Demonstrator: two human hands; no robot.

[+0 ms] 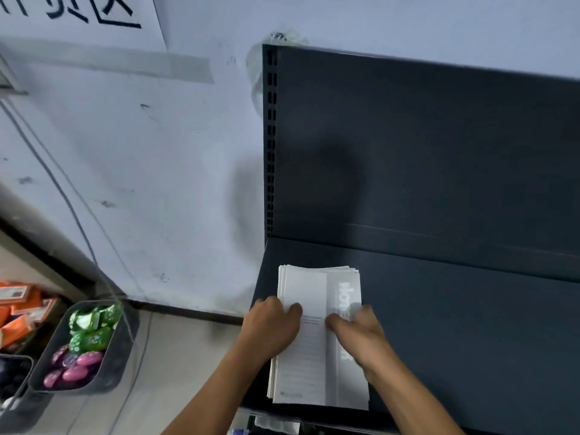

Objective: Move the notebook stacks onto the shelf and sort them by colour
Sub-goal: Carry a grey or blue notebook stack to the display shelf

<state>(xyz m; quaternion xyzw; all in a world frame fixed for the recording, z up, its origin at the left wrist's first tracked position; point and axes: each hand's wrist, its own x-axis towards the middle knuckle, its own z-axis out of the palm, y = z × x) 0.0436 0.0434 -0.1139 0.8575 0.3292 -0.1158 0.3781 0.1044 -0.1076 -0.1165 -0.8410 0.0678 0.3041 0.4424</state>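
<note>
A stack of white and pale grey notebooks (317, 290) lies flat at the left end of the dark grey shelf (464, 324). The top cover has a grey band with white lettering down its right side. My left hand (273, 328) grips the stack's left edge, thumb on the cover. My right hand (361, 331) presses on the right part of the cover, fingers curled over it. Both forearms reach in from the bottom of the view.
The shelf's dark back panel (439, 158) rises behind, with a slotted upright (271, 136) at its left. A dark bin (119, 346) of green and pink packets stands on the floor at left, orange packs (18, 309) beyond it. A cable (72, 211) hangs along the white wall.
</note>
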